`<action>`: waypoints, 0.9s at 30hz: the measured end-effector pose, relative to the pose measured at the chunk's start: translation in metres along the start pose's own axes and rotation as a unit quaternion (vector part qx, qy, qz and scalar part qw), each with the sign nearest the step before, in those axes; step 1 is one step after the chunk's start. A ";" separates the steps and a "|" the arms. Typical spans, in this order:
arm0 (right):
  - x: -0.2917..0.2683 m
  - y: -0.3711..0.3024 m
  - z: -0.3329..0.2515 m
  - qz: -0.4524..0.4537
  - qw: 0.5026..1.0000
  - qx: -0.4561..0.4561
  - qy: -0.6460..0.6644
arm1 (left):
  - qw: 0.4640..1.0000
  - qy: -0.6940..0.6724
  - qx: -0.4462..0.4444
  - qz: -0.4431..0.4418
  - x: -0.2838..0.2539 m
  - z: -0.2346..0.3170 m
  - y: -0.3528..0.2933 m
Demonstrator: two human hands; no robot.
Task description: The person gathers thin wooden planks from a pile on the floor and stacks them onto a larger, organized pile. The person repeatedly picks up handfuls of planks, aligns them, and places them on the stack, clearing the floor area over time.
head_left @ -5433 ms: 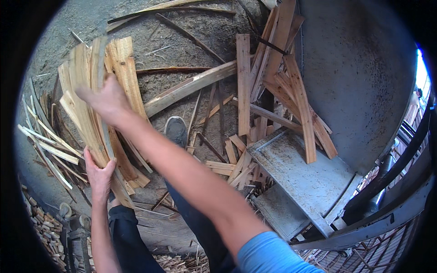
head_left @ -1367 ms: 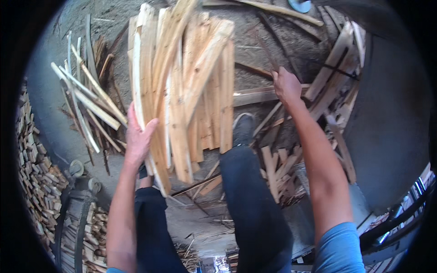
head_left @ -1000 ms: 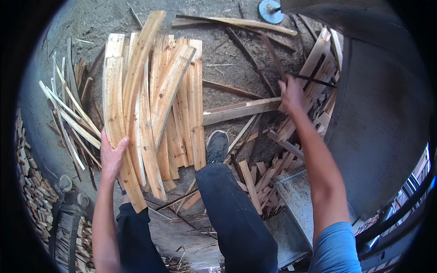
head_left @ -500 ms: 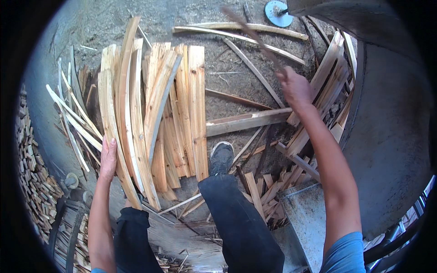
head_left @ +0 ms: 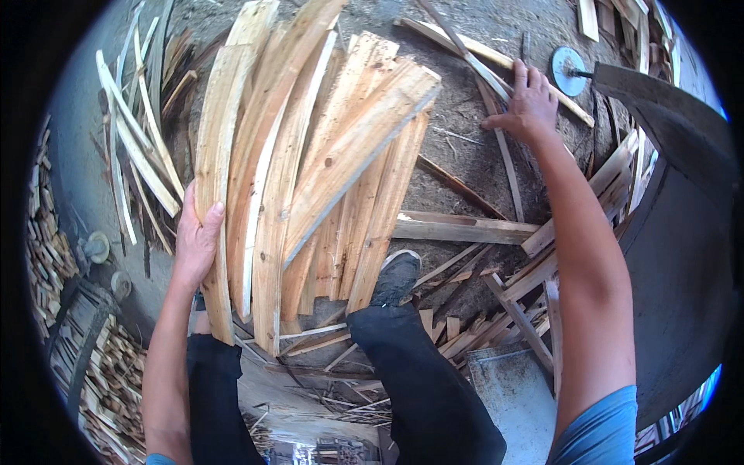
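Presently: left hand [head_left: 195, 240] clasps bundle of pale curved wooden slats [head_left: 310, 178]; right hand [head_left: 528, 105], fingers spread, reaches thin grey stick [head_left: 496, 139], which needs gripping.

Your bundle of slats [head_left: 310, 178] is pale tan w/ streaky grain and a few dark knots, some orangey edges. Scrap strips [head_left: 496, 325] on the ground look greyer-brown. Ground [head_left: 465, 147] is dusty grey-brown. Your trousers [head_left: 426, 387] are black, shoe [head_left: 397, 275] dark grey, sleeve [head_left: 597, 430] light blue. Round disc [head_left: 568, 70] is blue-grey.
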State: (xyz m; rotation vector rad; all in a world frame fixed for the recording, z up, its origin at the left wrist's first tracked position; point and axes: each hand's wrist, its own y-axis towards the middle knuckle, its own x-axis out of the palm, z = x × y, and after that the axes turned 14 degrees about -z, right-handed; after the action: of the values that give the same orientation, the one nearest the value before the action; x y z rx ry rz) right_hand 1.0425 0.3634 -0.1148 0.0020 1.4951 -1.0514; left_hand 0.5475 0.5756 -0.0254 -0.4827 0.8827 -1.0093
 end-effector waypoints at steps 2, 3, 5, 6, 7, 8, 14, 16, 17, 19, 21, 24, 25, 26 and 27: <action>-0.016 0.003 -0.006 -0.121 0.993 0.015 0.000 | 1.000 -0.015 -0.016 0.005 -0.002 -0.004 -0.007; -0.009 0.004 0.010 -0.173 0.983 0.044 0.043 | 1.000 -0.011 -0.013 0.005 0.000 0.000 -0.005; 0.013 -0.004 0.022 -0.167 0.979 0.065 0.096 | 1.000 0.005 -0.011 0.010 0.001 0.007 -0.004; 0.022 -0.017 0.017 -0.114 0.986 0.057 0.105 | 1.000 0.004 -0.022 0.019 0.003 0.012 -0.005; 0.027 -0.021 0.014 -0.081 0.991 0.046 0.100 | 0.999 0.016 -0.043 0.022 0.005 0.018 -0.006; 0.030 -0.023 0.014 -0.085 0.987 0.060 0.119 | 0.997 0.033 -0.065 0.021 0.006 0.030 -0.008; 0.002 -0.021 0.012 0.039 0.958 0.100 0.267 | 0.994 -0.041 -0.090 -0.043 0.015 0.055 0.005; -0.042 -0.025 0.003 0.038 0.972 0.076 0.219 | 0.986 0.000 -0.155 -0.054 0.020 0.058 0.006; -0.062 -0.029 0.000 0.074 0.971 0.053 0.223 | 0.979 0.008 -0.189 -0.072 0.020 0.065 0.006; -0.090 -0.025 0.009 0.141 0.965 0.000 0.222 | 0.980 0.032 -0.172 -0.095 0.016 0.069 0.010; -0.148 -0.023 -0.013 0.104 0.961 -0.042 0.252 | 0.979 0.035 -0.162 -0.121 0.006 0.073 0.005; -0.231 -0.058 -0.115 -0.028 0.883 -0.033 0.468 | 0.995 0.043 -0.093 -0.018 0.007 0.042 -0.011; -0.241 -0.062 -0.137 -0.019 0.882 -0.047 0.468 | 0.994 0.064 -0.093 0.009 0.015 0.041 -0.012; -0.217 -0.047 -0.128 0.055 0.952 -0.189 0.235 | 0.997 0.032 -0.075 -0.007 0.021 0.045 -0.019; -0.239 -0.065 -0.183 -0.080 0.934 -0.144 0.316 | 0.997 -0.001 -0.078 -0.016 0.015 0.031 -0.043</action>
State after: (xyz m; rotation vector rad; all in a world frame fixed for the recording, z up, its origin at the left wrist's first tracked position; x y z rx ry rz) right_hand 0.9225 0.5659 0.0836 0.0128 2.2609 -0.9968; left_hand 0.5541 0.5405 0.0163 -0.6317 0.9594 -0.9735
